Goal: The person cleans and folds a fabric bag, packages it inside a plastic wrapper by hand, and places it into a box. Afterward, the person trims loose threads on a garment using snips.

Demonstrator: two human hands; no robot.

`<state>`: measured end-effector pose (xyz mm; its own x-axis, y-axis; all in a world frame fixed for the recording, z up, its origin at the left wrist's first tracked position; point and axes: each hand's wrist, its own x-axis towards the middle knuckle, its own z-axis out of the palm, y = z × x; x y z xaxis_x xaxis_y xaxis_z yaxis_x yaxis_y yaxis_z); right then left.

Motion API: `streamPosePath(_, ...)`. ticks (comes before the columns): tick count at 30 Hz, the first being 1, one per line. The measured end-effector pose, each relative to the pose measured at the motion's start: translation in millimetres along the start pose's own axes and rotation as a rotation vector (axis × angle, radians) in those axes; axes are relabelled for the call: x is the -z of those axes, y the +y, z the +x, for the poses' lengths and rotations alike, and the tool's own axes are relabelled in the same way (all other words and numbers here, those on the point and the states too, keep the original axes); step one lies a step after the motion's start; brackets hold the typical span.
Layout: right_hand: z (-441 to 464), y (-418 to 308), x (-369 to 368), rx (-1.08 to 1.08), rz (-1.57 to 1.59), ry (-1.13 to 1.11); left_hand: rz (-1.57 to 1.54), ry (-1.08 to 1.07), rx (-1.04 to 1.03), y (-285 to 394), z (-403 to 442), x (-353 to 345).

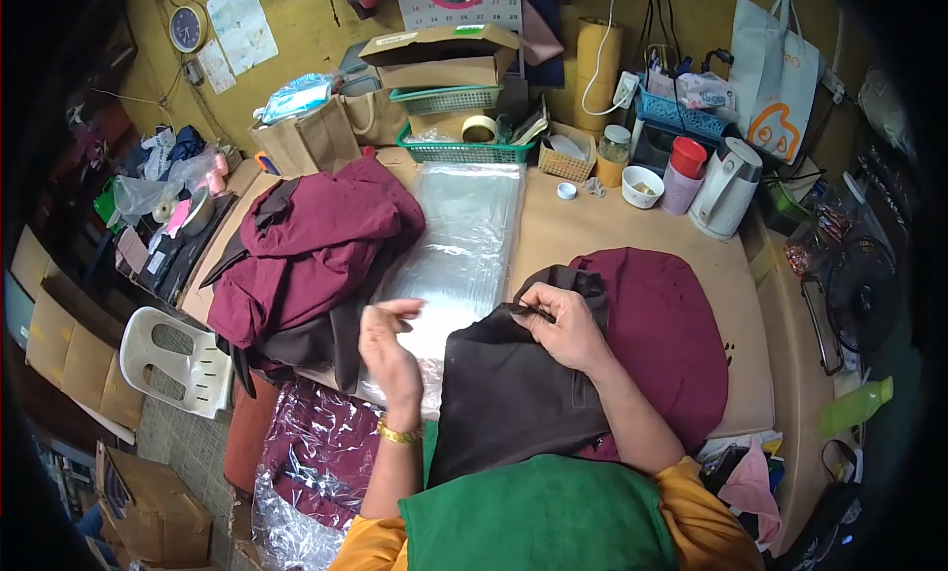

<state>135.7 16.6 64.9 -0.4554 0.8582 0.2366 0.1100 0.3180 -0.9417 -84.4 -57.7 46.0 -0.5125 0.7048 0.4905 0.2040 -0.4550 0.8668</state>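
A dark brown cloth piece (504, 403) lies in front of me, joined to or resting against a maroon fabric piece (671, 344); I cannot tell which. My right hand (561, 324) pinches the upper edge of the dark cloth between thumb and fingers. Raised to the left of it, my left hand (390, 354) is slightly blurred, with its fingers partly curled and apart. Nothing shows in that hand. Beneath and beyond it lies a stack of clear plastic bags (459, 230). Further left is a heap of maroon and dark cloth (331, 226).
Plastic-wrapped maroon cloth (316, 462) sits below the table's left front edge, near a white plastic chair (173, 359). Along the back stand a green basket (464, 153), a cardboard box (439, 58), a white bowl (642, 188) and an electric kettle (726, 191).
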Motion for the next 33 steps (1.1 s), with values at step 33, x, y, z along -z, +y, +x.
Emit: streamPosePath(33, -43.7, 122.6, 85.7, -0.025, -0.926, 0.301, 0.409, -0.532, 0.417, -65.7, -43.2, 6.6)
